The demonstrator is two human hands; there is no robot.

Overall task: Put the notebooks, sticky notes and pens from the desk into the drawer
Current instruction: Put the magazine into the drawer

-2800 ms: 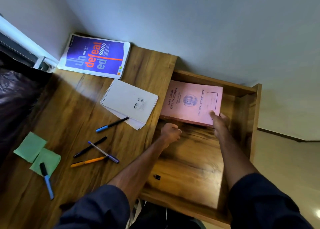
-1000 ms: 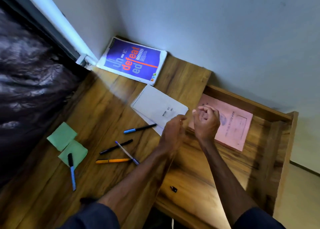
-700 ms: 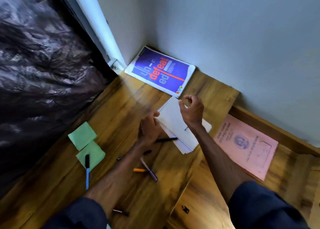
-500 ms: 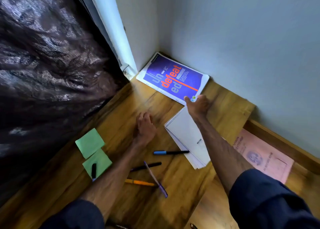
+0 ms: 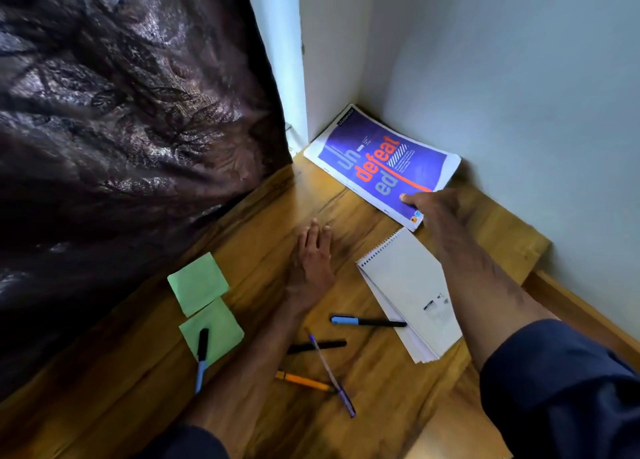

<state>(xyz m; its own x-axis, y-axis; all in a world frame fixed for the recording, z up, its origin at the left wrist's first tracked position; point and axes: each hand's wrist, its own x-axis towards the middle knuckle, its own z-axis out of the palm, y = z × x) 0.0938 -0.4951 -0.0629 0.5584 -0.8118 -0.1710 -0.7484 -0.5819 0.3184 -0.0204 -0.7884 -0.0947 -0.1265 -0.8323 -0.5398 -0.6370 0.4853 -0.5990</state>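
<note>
A purple notebook (image 5: 377, 162) with orange lettering lies in the far corner of the wooden desk (image 5: 270, 216). My right hand (image 5: 434, 209) grips its near right corner, thumb on the cover. My left hand (image 5: 313, 261) rests flat on the desk, fingers spread. A white spiral notepad (image 5: 405, 285) lies below the notebook. Two green sticky notes (image 5: 199, 283) (image 5: 221, 327) lie at the left, a black-and-blue pen (image 5: 201, 358) across the lower one. Several more pens lie near my forearms: a blue-capped pen (image 5: 367, 321), a black pen (image 5: 318, 346), a purple pen (image 5: 332, 375), an orange pen (image 5: 303, 381).
A dark patterned curtain (image 5: 121, 129) hangs along the left edge of the desk. Pale walls (image 5: 519, 94) meet at the corner behind the notebook. The wooden drawer's rim (image 5: 575, 306) shows at the right edge, its inside out of view.
My view has swung left, away from the drawer and the pink book in it. My right hand reached to the purple notebook and closed on its corner; my left hand settled flat on the desk.
</note>
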